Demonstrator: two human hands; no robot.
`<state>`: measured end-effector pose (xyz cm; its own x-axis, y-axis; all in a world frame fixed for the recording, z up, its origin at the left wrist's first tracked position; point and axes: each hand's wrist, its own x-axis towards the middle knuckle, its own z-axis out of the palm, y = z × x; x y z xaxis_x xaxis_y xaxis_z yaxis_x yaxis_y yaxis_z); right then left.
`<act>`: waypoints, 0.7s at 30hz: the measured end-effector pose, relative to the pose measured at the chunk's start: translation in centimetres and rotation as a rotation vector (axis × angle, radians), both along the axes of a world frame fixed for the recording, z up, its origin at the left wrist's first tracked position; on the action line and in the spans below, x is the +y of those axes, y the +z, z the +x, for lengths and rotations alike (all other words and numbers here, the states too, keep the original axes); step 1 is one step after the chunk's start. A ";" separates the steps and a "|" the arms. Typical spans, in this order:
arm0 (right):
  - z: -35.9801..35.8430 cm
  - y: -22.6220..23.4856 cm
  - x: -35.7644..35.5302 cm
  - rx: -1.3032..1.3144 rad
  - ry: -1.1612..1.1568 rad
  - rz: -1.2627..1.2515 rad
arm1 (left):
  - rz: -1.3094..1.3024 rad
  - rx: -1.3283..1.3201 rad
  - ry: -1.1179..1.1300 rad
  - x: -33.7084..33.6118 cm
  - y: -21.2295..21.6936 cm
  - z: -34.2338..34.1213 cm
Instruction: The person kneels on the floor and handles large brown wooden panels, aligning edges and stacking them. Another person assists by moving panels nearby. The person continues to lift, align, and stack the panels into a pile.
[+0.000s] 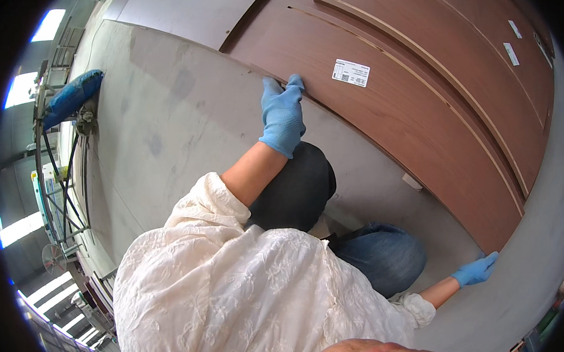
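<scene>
Over grey floor (177,118), reddish-brown wood-grained panel (387,122), white label (351,73), left hand (283,112) gripping edge, right hand (476,271), grip unclear

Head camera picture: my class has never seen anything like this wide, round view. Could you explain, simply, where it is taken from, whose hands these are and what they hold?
There is no machine here, only a person wearing a camera on the head. Its fisheye lens looks down and bends straight edges near the rim. The pale embroidered shirt belongs to the wearer.

Both hands wear light blue gloves. The left hand is at the long near edge of a reddish-brown panel; the right hand is at its lower corner. How firmly they grip cannot be told.

A white label is on that panel. More brown panels lie beyond it, with the grey floor to the left.
</scene>
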<state>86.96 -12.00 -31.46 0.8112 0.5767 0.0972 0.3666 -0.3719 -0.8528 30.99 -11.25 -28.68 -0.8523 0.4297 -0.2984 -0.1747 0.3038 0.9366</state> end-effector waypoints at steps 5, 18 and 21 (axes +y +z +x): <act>-1.2 1.2 0.4 -0.906 0.053 -0.121 | 0.126 0.516 -0.232 -2.1 -3.6 -7.0; -25.6 4.7 6.9 -1.207 1.477 0.262 | 0.143 1.624 -0.960 -1.3 -1.8 -18.0; -25.6 4.2 6.8 -1.226 1.461 0.262 | 0.196 1.592 -0.921 -1.1 -3.1 -18.5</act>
<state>61.39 -5.20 -27.25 -0.7836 0.5217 0.3373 0.5806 0.8081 0.0989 12.45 -12.31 -31.83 0.2512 0.7902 0.5590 0.9384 -0.3404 0.0595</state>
